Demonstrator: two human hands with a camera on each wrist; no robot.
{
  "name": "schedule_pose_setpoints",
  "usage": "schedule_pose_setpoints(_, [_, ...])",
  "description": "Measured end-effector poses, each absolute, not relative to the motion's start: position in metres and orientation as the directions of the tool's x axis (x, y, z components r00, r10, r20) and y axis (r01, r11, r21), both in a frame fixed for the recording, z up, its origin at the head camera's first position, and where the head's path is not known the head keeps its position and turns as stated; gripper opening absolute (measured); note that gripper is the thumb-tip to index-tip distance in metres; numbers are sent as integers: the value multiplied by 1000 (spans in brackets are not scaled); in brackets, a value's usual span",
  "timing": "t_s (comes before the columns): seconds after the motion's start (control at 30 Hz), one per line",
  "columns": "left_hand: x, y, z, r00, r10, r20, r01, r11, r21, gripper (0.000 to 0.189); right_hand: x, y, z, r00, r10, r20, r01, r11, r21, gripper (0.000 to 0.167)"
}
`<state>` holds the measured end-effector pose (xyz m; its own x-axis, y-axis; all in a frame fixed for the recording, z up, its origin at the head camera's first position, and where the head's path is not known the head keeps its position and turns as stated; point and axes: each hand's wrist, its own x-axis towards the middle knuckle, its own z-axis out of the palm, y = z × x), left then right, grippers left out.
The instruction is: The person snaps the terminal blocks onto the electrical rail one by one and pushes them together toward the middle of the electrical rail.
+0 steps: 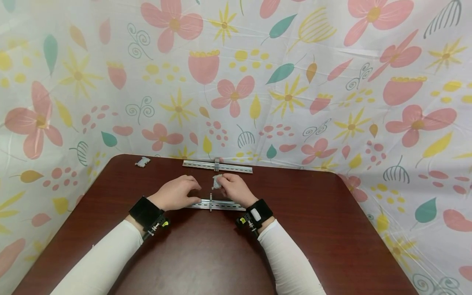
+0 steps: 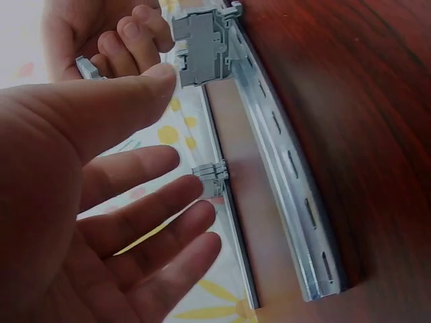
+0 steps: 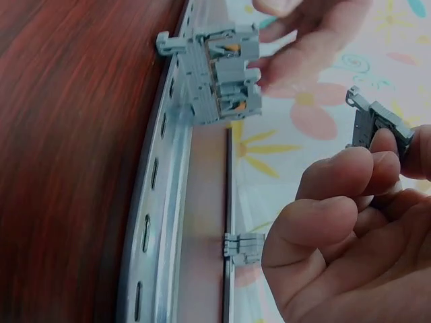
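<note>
My right hand (image 1: pixel 237 191) pinches a small grey DIN-rail terminal block (image 3: pixel 367 124) between thumb and fingers, raised behind the near metal rail (image 1: pixel 229 205). Another grey terminal block (image 3: pixel 225 75) stands upright on that slotted rail, near its middle in the head view. My left hand (image 1: pixel 176 194) is at the rail's left part, fingers spread and relaxed, holding nothing. In the left wrist view its thumb tip comes right beside the mounted block (image 2: pixel 202 48). The right hand's fingers partly cover the held block.
A second slotted rail (image 1: pixel 236 168) lies farther back, with several grey terminal blocks (image 1: pixel 216 164) mounted together on it. One loose grey piece (image 1: pixel 142 162) lies at the table's back left corner. Behind the dark wooden table (image 1: pixel 313 229) hangs a flower-patterned curtain (image 1: pixel 236 65).
</note>
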<state>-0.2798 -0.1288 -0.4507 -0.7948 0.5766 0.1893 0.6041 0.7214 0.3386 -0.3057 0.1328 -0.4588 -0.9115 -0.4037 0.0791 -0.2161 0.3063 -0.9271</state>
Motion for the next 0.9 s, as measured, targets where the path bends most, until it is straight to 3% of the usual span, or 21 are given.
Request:
schedule_pose_setpoints(0.43, [-278, -121, -465, -801, 588, 109, 593, 756, 277, 31, -311, 137, -466, -942, -327, 76, -220, 428, -877, 43])
schedule_pose_setpoints(0.9, [-274, -114, -467, -785, 604, 135, 618, 755, 218, 18, -314, 141, -474, -940, -340, 16, -204, 523, -828, 48])
